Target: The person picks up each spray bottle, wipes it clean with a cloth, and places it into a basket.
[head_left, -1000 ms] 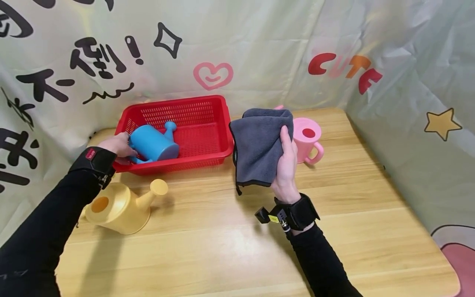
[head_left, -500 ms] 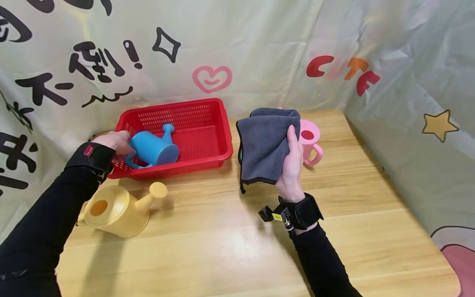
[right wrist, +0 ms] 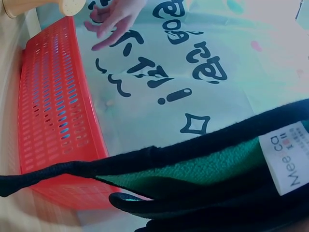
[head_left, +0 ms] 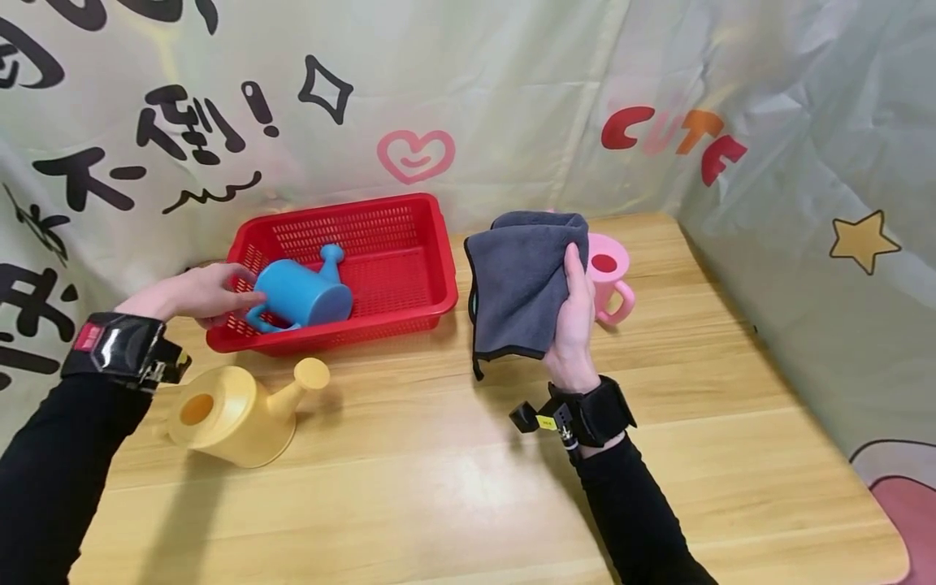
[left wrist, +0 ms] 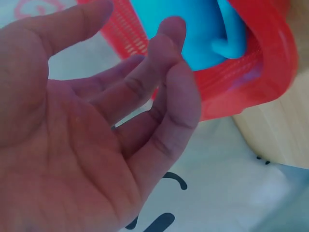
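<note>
In the head view a blue watering can [head_left: 303, 294] lies on its side in the red plastic basket [head_left: 398, 280]. My left hand [head_left: 192, 294] is at the basket's left end, its fingertips close to the can's handle. The left wrist view shows those fingers loosely bent, palm in sight and nothing held. My right hand [head_left: 573, 337] grips a folded grey cloth [head_left: 512, 284] above the table, thumb on its near face. Black edging, a green inner side and a white label [right wrist: 289, 157] of the cloth show in the right wrist view.
A yellow watering can [head_left: 244, 418] stands on the wooden table [head_left: 453, 496] in front of the basket. Behind the cloth, partly hidden, is a pink watering can [head_left: 605, 280]. A printed sheet [head_left: 512, 97] hangs along the table's back and right sides.
My left hand has let go of the blue watering can and drawn back left, its fingers loosening. My right hand and the cloth shifted slightly right, then stayed put.
</note>
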The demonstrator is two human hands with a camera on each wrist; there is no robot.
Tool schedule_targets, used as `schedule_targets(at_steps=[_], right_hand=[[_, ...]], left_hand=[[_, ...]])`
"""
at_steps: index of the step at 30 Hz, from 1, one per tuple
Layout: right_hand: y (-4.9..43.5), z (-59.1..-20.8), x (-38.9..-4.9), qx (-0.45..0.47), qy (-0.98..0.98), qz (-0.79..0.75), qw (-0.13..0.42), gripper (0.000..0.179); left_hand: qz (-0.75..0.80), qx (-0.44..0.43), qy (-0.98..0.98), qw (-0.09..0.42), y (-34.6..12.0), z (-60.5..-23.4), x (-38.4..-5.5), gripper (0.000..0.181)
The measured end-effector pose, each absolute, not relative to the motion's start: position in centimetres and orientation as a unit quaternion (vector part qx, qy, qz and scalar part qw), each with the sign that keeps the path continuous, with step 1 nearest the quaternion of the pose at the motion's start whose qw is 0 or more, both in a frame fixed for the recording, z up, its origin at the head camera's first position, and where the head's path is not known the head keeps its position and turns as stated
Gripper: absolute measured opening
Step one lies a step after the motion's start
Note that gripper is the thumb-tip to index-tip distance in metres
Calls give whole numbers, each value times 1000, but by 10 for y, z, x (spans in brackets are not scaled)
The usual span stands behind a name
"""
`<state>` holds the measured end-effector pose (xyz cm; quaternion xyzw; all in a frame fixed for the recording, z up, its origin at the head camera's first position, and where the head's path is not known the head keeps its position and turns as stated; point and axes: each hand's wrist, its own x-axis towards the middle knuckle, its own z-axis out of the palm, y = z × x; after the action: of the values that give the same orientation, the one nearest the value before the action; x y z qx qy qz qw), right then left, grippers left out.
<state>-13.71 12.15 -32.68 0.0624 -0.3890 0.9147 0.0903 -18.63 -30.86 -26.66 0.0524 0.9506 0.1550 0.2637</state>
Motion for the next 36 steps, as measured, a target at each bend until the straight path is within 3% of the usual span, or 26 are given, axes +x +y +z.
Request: schedule_targets(at_steps=[10, 20, 32, 36], right_hand=[[122, -327, -138, 47, -400, 910, 96, 41], [123, -326, -137, 29, -398, 912, 93, 31], [123, -327, -137, 25, -401, 911, 93, 30], [123, -327, -137, 26, -399, 912, 92, 30]], left_hand=[[178, 50, 942, 279, -333, -267, -153, 51], [204, 19, 921, 332, -397, -292, -121, 65], [371, -63, 813, 444, -462, -344, -80, 71], [472, -49, 748, 464, -466, -354, -66, 49]])
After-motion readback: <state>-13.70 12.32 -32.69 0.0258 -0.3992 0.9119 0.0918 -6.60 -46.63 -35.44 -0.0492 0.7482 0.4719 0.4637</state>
